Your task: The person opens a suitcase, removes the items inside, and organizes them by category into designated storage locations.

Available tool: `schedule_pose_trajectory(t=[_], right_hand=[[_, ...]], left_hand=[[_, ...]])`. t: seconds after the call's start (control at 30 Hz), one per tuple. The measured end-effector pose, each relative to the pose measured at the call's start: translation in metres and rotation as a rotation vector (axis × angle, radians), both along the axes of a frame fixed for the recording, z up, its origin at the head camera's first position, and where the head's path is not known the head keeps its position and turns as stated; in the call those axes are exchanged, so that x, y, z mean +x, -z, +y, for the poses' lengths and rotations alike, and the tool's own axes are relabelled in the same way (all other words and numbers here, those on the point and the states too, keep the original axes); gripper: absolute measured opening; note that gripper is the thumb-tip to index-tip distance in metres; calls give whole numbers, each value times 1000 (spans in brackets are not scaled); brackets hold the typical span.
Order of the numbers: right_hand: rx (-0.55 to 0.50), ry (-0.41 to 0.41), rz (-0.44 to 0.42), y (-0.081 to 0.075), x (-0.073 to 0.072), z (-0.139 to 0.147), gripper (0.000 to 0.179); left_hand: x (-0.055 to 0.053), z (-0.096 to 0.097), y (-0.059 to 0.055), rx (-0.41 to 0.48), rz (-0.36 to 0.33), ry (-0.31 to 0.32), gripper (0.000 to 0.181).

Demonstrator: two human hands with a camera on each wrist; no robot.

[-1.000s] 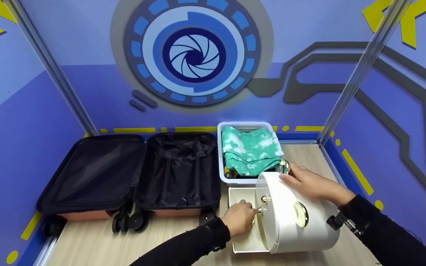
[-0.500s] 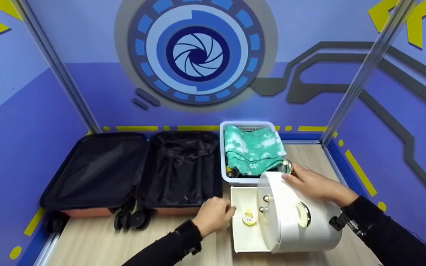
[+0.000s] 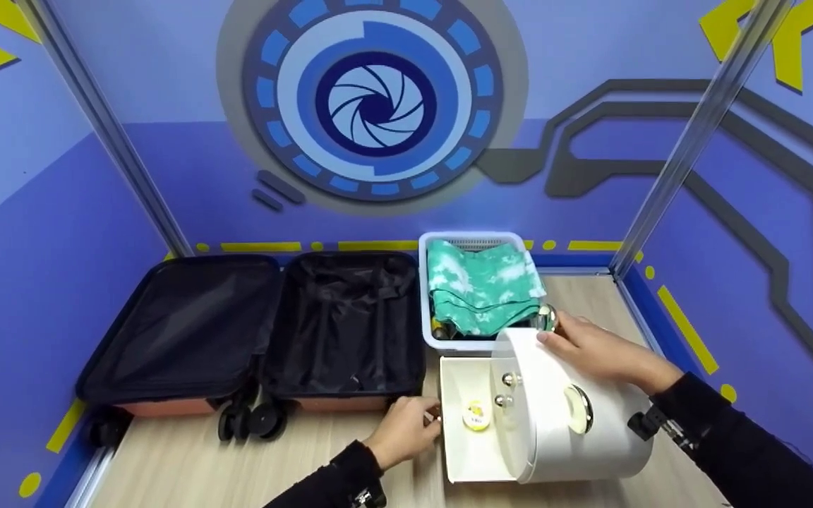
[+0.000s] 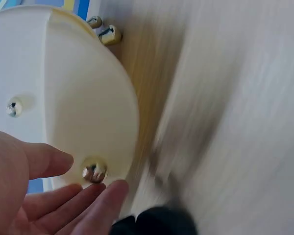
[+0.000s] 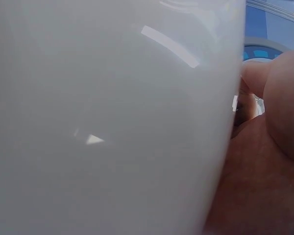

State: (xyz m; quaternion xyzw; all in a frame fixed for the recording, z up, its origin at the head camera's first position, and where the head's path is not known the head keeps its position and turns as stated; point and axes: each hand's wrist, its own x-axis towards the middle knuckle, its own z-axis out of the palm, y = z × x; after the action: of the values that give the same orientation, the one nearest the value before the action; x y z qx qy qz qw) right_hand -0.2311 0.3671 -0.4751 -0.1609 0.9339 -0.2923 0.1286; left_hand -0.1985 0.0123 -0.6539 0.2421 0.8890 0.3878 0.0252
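A glossy white rounded storage box point(image 3: 604, 430) stands on the wooden surface, its cream drawer point(image 3: 480, 458) pulled out to the left. Inside the drawer lies a small round yellow-and-white container point(image 3: 476, 415). My left hand point(image 3: 404, 428) is at the drawer's outer face. In the left wrist view, its extended fingers and thumb lie around a shiny gold knob point(image 4: 94, 172), the thumb apart from it. My right hand point(image 3: 600, 353) grips a shiny metal fitting point(image 3: 546, 317) at the box's top back. The box wall fills most of the right wrist view, hiding much of that hand.
An open suitcase point(image 3: 346, 324) with black lining and wheels lies flat at the left. Behind the box, a white basket point(image 3: 423, 282) holds a folded green-and-white cloth point(image 3: 484, 286), with darker things under it. Blue panels point(image 3: 188, 176) and metal posts enclose the surface.
My left hand has come out of the drawer, uncovering the round container there, and moved left, then down to the drawer's outer face. My right hand keeps its hold.
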Motion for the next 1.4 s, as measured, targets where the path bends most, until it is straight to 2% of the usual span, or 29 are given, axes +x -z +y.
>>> schedule_pose_trajectory(t=[0.17, 0.37, 0.6, 0.9, 1.1, 1.4], right_hand=[[18, -1, 29, 1, 0, 0, 39], [29, -5, 21, -1, 0, 0, 43], [29, 5, 7, -1, 0, 0, 52], [-2, 12, -22, -2, -1, -2, 47], [9, 11, 2, -2, 1, 0, 49], [28, 13, 13, -1, 2, 0, 55]], left_hand=[[0, 3, 5, -5, -4, -33, 16], [0, 5, 5, 21, -46, -37, 12], [-1, 14, 7, 5, -1, -18, 10], [-3, 33, 8, -30, 53, 14, 8], [-4, 49, 6, -75, 103, 24, 7], [-6, 72, 7, -67, 53, 57, 7]])
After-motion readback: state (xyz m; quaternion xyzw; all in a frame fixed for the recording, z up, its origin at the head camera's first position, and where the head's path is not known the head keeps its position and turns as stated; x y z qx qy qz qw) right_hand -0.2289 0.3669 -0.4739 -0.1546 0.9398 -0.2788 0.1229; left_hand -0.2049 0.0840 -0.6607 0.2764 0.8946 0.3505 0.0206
